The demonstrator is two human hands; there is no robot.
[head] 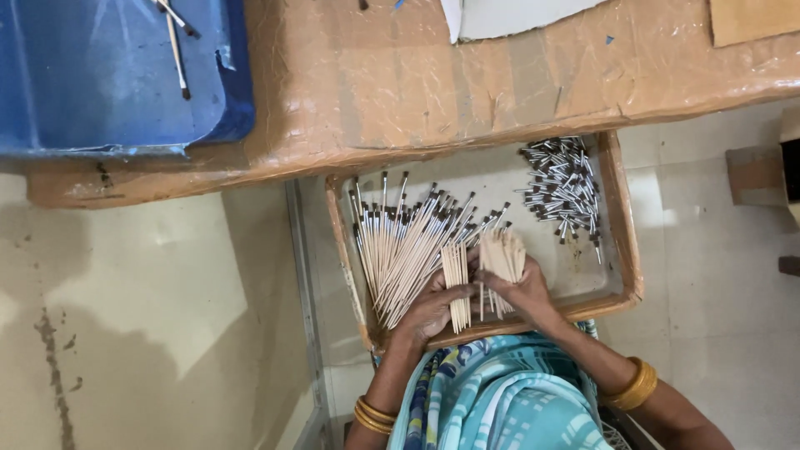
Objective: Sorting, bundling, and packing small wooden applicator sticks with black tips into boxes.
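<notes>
In the shallow tray [621,208] on the person's lap, a fan of tipped wooden sticks [400,250] lies at the left and a heap of small metal caps [562,187] at the far right. The loose bundles look liable to splay and spill if either grasp slackens. The left hand [429,308] is closed on a bundle of plain sticks [455,283]; the right hand [521,292] is closed on another bundle [502,254].

Tape-wrapped brown table [400,92] across the top with a blue plastic sheet [100,75] on its left end, pale stained floor [142,333] below, tiled floor [717,275] right, soft daylight.
</notes>
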